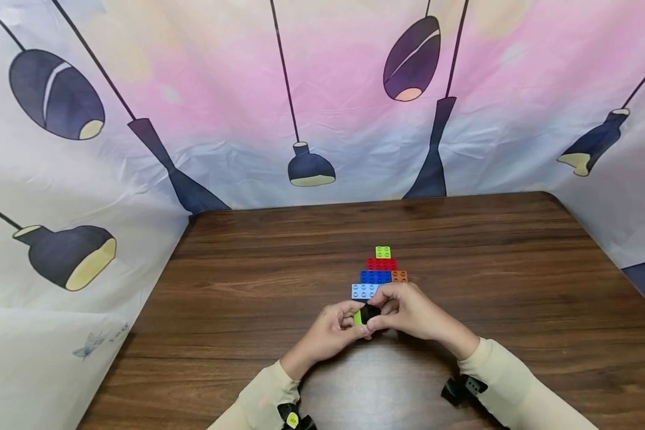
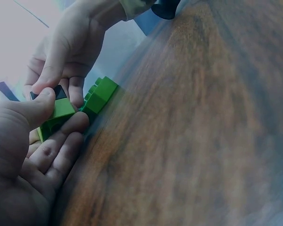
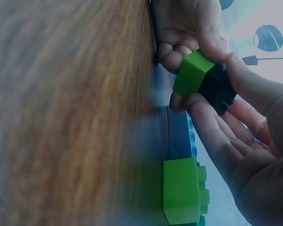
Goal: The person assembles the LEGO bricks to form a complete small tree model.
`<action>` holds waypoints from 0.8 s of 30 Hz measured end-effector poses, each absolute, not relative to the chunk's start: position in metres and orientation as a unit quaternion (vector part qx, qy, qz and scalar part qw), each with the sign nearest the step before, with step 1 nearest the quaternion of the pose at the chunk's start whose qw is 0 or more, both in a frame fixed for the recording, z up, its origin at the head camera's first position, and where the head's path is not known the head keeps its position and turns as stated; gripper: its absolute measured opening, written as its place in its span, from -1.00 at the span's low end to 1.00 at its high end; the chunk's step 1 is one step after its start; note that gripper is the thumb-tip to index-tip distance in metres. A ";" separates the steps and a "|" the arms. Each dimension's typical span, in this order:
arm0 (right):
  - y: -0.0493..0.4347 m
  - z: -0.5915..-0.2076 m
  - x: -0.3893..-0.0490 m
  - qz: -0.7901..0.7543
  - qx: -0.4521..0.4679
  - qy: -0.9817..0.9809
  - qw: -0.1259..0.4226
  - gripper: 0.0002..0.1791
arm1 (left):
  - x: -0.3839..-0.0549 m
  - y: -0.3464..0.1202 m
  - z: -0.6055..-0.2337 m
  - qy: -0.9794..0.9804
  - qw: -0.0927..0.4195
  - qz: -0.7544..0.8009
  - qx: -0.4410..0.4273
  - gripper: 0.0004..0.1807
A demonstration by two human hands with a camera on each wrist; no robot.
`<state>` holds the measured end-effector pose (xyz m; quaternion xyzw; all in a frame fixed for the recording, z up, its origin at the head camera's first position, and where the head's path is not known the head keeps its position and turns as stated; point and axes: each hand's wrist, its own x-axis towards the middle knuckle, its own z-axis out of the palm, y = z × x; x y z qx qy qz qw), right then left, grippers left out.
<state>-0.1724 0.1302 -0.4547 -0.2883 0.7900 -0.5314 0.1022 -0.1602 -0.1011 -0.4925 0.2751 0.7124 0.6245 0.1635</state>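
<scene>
Over the front of a brick layout, my left hand (image 1: 330,328) holds a lime green building brick (image 3: 194,73) between thumb and fingers. My right hand (image 1: 408,310) pinches a black building brick (image 3: 217,89) against it. The two bricks meet side by side, raised off the table between both hands. In the left wrist view, the left thumb lies across the top of the pair, and the brick's hollow underside shows. Just beyond the hands, a light blue brick (image 1: 363,291) lies on the table, its right end hidden behind the right hand's fingers.
Farther back on the brown wooden table (image 1: 269,257) lie a blue brick (image 1: 375,276), an orange brick (image 1: 399,276), a red brick (image 1: 381,264) and a small lime brick (image 1: 383,252), in rows. A cloth backdrop (image 1: 236,107) with printed lamps rises behind the table.
</scene>
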 end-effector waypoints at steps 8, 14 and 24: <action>0.132 -0.455 -0.170 -0.552 -0.266 0.782 0.113 -0.70 | -0.160 -0.105 -0.493 0.694 0.170 0.638 0.288 -0.59; 0.133 -0.447 -0.169 -0.536 -0.276 0.788 0.121 -0.70 | -0.161 -0.107 -0.495 0.690 0.181 0.637 0.291 -0.61; 0.128 -0.449 -0.166 -0.529 -0.298 0.787 0.105 -0.67 | -0.158 -0.102 -0.495 0.710 0.154 0.614 0.306 -0.67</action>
